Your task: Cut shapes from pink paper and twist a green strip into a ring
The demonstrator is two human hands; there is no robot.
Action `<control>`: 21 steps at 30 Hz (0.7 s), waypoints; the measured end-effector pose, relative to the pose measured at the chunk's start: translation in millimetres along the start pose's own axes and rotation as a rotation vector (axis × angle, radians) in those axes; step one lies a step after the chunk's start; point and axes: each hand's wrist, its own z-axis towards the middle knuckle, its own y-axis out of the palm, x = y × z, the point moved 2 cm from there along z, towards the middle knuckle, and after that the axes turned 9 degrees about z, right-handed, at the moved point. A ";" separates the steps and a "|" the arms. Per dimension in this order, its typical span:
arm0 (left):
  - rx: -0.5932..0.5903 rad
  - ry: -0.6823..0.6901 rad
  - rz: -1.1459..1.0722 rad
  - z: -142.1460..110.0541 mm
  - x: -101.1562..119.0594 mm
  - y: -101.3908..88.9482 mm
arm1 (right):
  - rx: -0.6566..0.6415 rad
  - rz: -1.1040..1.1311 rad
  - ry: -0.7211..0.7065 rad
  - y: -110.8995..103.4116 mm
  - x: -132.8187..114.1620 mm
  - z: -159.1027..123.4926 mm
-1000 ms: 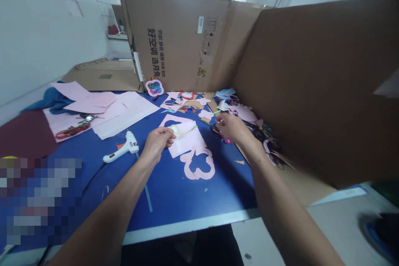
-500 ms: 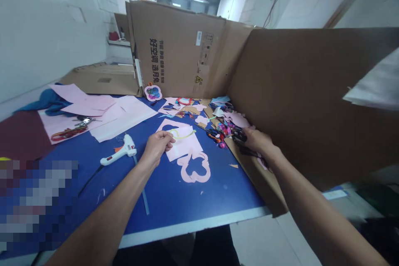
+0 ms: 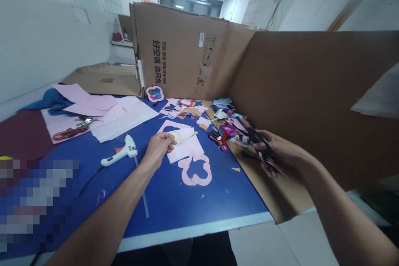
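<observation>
My left hand (image 3: 159,148) is closed, thumb and fingers pinching a thin yellow-green strip (image 3: 188,136) that curls over a pink paper square (image 3: 187,149). Below that square lies a pink flower-shaped paper outline (image 3: 204,179). On the right, my right hand (image 3: 274,143) is closed around black scissors (image 3: 257,136), held over a heap of scraps; the fingers partly hide them. Just left of the heap rests a pair of orange-and-black scissors (image 3: 214,136), beside shiny magenta foil (image 3: 228,130).
A white glue gun (image 3: 123,152) with a cord lies left of my left hand. Pink sheets (image 3: 90,102) and red-handled pliers (image 3: 70,134) are farther left. Cardboard walls (image 3: 183,50) stand behind and on the right. A flower ornament (image 3: 155,93) leans at the back.
My right hand has drawn back and right from the scrap heap, lifting the black scissors. The cardboard flap beneath now lies flatter. My left hand stays with the strip.
</observation>
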 end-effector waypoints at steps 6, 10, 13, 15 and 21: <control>0.013 -0.008 -0.012 2.4 -4.3 -0.8 | -0.218 0.747 0.074 26.2 -6.1 -11.1; 0.011 -0.039 -0.068 1.0 -2.5 -2.8 | -0.338 0.951 0.090 48.7 -25.7 -15.4; 0.011 -0.074 -0.145 -1.0 0.6 -4.4 | -0.365 1.089 0.189 67.8 -42.5 -20.2; 0.018 -0.096 -0.186 -1.9 2.5 -5.3 | -0.374 1.120 0.214 78.2 -51.4 -22.5; 0.040 -0.130 -0.315 -4.2 7.0 -5.8 | -0.257 0.678 -0.039 100.1 -58.8 -27.4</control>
